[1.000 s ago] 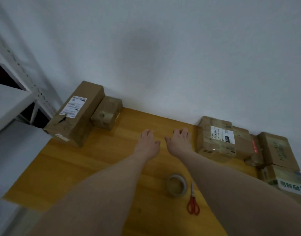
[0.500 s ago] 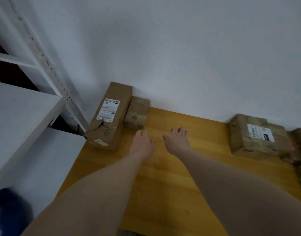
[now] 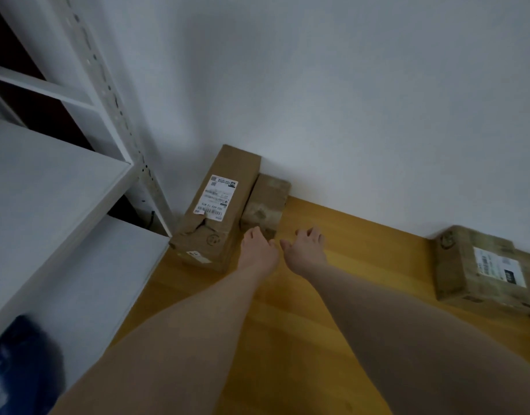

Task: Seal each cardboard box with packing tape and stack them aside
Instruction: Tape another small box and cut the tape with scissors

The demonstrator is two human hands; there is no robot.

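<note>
Hands reach out over the wooden bench (image 3: pixel 332 324), both relaxed with fingers loose and holding nothing. Left hand (image 3: pixel 257 251) has its fingertips at the near end of the small cardboard box (image 3: pixel 266 202); whether they touch is unclear. Right hand (image 3: pixel 305 250) hovers just beside it. That box sits against the tall labelled box (image 3: pixel 219 205) by the wall. Another labelled box (image 3: pixel 479 265) lies well apart, at right. White shelving (image 3: pixel 48 190) stands left.

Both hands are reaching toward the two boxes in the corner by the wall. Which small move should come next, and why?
Probably close both hands around the small cardboard box. The left hand is already at its near end with straight fingers, the right hand is open just beside it, and neither holds anything. The long labelled box stands tight against it, so pull it toward you.
</note>
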